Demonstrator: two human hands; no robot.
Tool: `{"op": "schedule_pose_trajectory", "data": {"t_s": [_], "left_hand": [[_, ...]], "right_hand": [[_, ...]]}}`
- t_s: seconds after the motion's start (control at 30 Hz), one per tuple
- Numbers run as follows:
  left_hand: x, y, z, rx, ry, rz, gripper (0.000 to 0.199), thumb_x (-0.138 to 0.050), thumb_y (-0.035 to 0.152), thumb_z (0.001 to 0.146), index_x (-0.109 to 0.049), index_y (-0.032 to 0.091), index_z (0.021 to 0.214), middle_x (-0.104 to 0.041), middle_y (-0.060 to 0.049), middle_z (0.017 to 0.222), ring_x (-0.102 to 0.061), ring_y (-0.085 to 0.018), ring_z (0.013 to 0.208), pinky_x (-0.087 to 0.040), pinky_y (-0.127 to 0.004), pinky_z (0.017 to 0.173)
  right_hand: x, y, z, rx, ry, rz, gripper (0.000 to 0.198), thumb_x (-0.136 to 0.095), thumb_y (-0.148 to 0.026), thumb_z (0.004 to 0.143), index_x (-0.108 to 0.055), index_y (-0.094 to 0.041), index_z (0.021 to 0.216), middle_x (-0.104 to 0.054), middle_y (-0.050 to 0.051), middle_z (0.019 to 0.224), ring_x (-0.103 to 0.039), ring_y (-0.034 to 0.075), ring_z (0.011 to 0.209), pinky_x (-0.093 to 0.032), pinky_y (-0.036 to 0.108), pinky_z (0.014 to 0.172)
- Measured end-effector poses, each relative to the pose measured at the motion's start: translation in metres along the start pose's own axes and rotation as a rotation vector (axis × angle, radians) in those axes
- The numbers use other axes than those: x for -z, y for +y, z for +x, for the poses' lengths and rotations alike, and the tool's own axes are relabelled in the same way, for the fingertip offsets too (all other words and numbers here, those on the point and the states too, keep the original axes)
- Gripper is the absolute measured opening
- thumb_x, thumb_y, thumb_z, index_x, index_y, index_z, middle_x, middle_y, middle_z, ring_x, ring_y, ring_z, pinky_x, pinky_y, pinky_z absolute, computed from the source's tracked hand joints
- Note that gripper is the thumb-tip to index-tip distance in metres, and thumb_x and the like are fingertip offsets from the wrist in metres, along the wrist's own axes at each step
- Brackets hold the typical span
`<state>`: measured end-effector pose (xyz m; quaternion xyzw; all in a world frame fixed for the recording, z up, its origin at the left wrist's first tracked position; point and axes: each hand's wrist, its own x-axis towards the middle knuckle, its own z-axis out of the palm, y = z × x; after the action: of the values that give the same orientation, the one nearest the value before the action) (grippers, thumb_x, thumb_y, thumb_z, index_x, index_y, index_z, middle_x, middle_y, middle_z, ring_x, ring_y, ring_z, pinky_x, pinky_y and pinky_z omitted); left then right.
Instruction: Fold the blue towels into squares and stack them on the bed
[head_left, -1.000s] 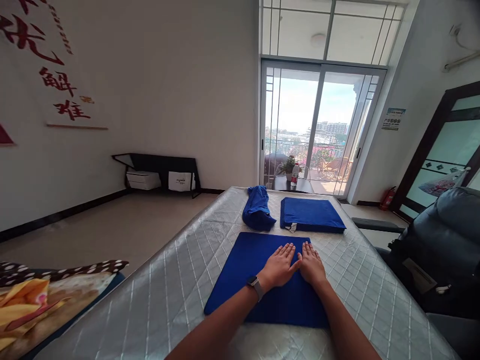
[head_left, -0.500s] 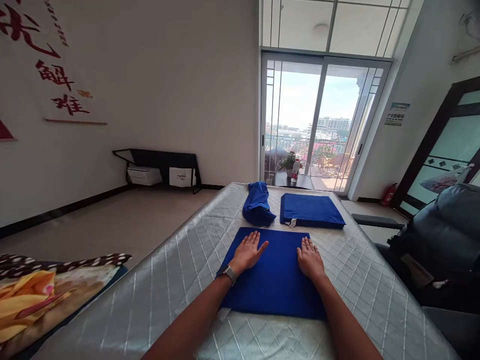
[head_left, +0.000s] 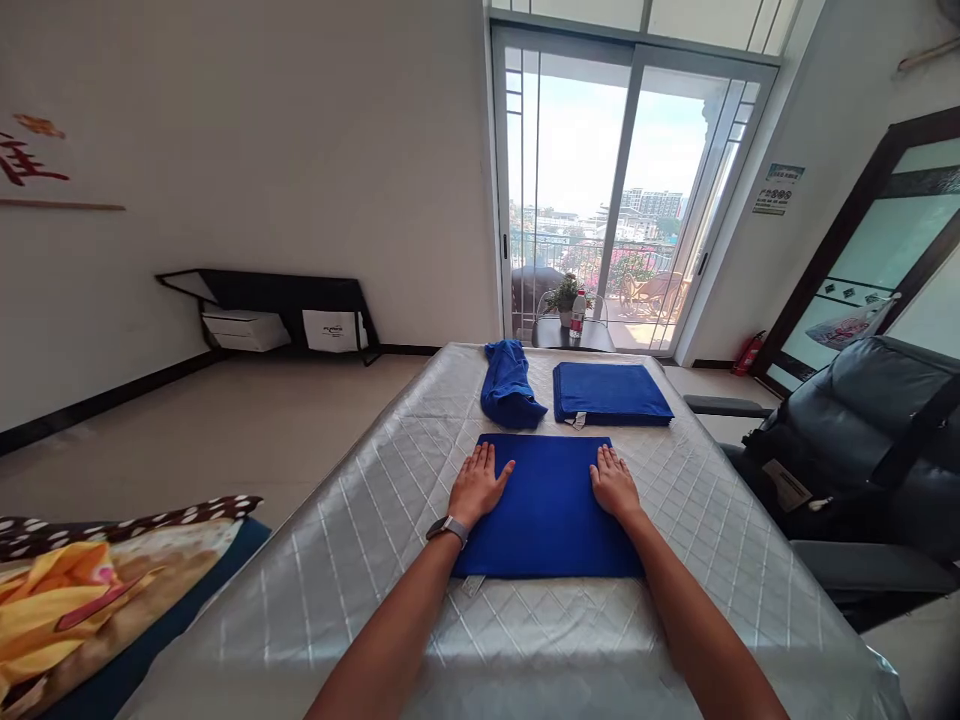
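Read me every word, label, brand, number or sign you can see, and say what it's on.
No complete word is readable.
Scroll: red character, cut off by the picture's edge.
White package: dark lettering, too blurred.
Wall notice: too small.
Bottle: label too small.
Tags on the cloth stack and flat cloth: too small.

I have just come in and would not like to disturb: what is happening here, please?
A person's left hand and right hand lie flat at opposite side edges of a flat, rectangular blue cloth. It lies on a silver, diamond-quilted cover. Farther away on the same cover are a crumpled blue cloth and, to its right, a neat, rectangular blue cloth stack. Neither hand touches those two.
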<state>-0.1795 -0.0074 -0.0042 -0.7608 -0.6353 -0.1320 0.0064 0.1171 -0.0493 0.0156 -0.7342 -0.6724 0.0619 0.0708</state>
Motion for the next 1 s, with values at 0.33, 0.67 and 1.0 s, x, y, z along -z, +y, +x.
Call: {"op": "schedule_pose_trajectory", "data": {"t_s": [0.33, 0.67, 1.0], "left_hand": [[0.003, 0.002, -0.004, -0.001, 0.007, -0.019, 0.086, -0.009, 0.066, 0.099, -0.029, 0.005, 0.155, -0.029, -0.019, 0.162, -0.022, -0.028, 0.152, -0.019, -0.044, 0.122], [0.008, 0.020, 0.019, -0.021, 0.024, -0.017, 0.090, -0.007, 0.067, 0.098, -0.035, 0.000, 0.152, -0.033, -0.022, 0.160, -0.025, -0.032, 0.150, -0.019, -0.045, 0.123], [-0.034, 0.186, 0.053, -0.397, -0.003, -0.270, 0.072, -0.011, 0.057, 0.103, -0.042, 0.015, 0.152, -0.047, -0.016, 0.153, -0.036, -0.027, 0.146, -0.027, -0.046, 0.120]], "right_hand": [[0.013, -0.002, 0.025, 0.011, -0.009, -0.023, 0.066, -0.016, -0.040, 0.102, -0.019, -0.007, 0.159, -0.017, 0.010, 0.167, -0.009, 0.018, 0.154, -0.006, 0.037, 0.124], [-0.002, 0.002, 0.036, 0.007, 0.017, -0.030, 0.066, -0.018, -0.038, 0.101, -0.018, -0.007, 0.159, -0.018, 0.011, 0.166, -0.010, 0.017, 0.154, -0.008, 0.037, 0.123], [-0.011, 0.014, 0.036, 0.093, 0.033, -0.088, 0.062, -0.025, -0.028, 0.099, -0.023, -0.011, 0.159, -0.017, 0.008, 0.167, -0.010, 0.019, 0.154, -0.010, 0.036, 0.124]]}}
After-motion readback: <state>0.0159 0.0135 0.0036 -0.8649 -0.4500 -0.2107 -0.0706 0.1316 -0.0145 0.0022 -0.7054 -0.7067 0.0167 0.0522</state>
